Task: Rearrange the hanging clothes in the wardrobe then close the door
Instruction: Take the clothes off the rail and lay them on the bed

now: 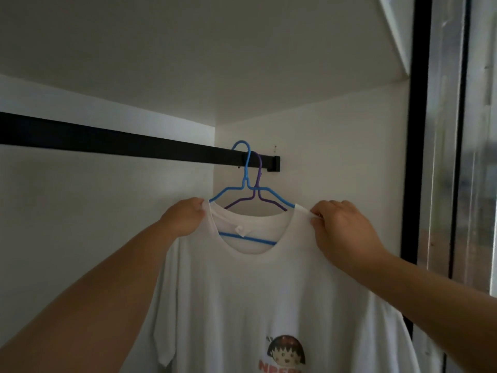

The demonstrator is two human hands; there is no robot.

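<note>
A white T-shirt with a cartoon print hangs on a blue hanger, whose hook sits over the black rail near its right end. A purple hanger hangs just behind it on the same rail. My left hand pinches the shirt's left shoulder at the collar. My right hand pinches the right shoulder where the blue hanger's arm enters the cloth. What hangs on the purple hanger is hidden behind the white shirt.
The white wardrobe side wall stands just right of the rail's end. A black-framed glass door runs down the right side. A white shelf underside spans overhead.
</note>
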